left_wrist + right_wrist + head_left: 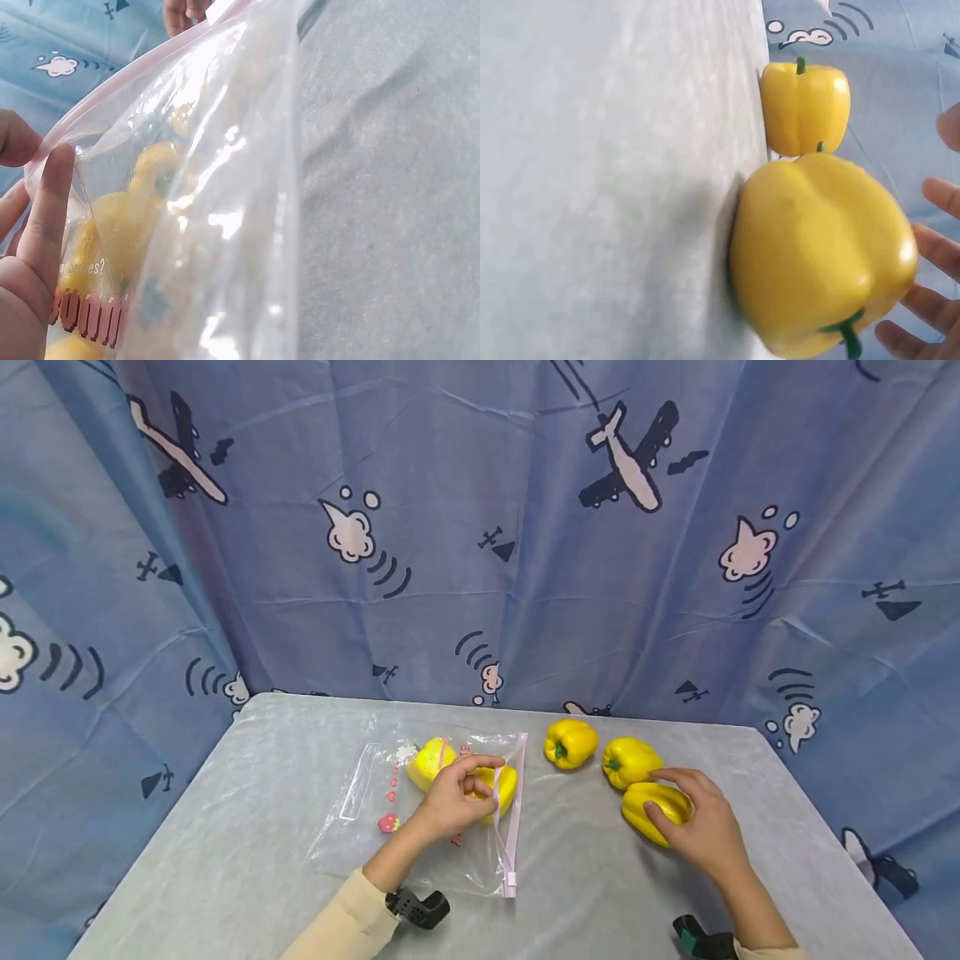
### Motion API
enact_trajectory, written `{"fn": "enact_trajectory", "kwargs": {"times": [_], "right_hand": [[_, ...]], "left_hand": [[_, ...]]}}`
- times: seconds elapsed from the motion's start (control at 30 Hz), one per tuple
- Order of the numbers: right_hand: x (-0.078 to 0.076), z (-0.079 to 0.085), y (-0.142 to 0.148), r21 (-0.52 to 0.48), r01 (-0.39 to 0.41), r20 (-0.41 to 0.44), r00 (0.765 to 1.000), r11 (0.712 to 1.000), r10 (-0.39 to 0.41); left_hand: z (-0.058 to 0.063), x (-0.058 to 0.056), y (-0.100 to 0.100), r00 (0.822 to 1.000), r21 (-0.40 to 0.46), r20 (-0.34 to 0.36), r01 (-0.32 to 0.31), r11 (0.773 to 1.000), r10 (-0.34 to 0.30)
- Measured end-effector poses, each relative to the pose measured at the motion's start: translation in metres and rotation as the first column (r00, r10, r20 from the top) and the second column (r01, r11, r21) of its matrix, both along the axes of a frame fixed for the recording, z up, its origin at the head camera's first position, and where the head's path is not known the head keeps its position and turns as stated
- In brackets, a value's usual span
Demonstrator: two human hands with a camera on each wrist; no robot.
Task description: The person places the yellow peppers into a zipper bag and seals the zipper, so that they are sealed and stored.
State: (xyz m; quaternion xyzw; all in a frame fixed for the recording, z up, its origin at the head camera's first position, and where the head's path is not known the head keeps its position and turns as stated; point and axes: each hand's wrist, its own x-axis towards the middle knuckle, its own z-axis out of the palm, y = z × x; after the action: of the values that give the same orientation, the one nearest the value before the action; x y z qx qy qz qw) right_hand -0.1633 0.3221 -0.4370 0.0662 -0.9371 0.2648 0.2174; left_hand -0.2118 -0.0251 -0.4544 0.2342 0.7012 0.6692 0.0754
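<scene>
A clear zip bag (352,852) with pink print lies on the table, yellow bell peppers (429,762) showing inside it. My left hand (457,797) pinches the rim of its mouth between thumb and fingers; the left wrist view has the pink zip strip (97,96) raised at these fingertips. On the right, my right hand (705,822) is around the nearest loose yellow bell pepper (651,810), thumb on its near side. In the right wrist view, spread fingers (934,247) are beside that pepper (817,247). Whether they press on it is hard to see.
Two more loose yellow bell peppers, one at the back (572,743) and one touching the nearest pepper (628,762), stand right of the bag. A white slider (511,878) sits at the zip's near end. Blue patterned curtain (420,527) hangs behind the grey-covered table (247,793).
</scene>
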Motion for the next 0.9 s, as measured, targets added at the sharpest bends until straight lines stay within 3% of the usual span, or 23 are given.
{"fn": "enact_trajectory", "kwargs": {"times": [0.47, 0.9], "right_hand": [[0.000, -0.010, 0.010, -0.011, 0.064, 0.154, 0.986, 0.998, -0.061], [0.001, -0.015, 0.014, -0.021, 0.086, 0.310, 0.948, 0.996, -0.075]], "left_hand": [[0.002, 0.001, 0.001, 1.000, -0.016, 0.013, -0.005, 1.000, 0.005], [0.002, 0.002, 0.001, 1.000, -0.016, 0.006, -0.005, 1.000, 0.005]]}}
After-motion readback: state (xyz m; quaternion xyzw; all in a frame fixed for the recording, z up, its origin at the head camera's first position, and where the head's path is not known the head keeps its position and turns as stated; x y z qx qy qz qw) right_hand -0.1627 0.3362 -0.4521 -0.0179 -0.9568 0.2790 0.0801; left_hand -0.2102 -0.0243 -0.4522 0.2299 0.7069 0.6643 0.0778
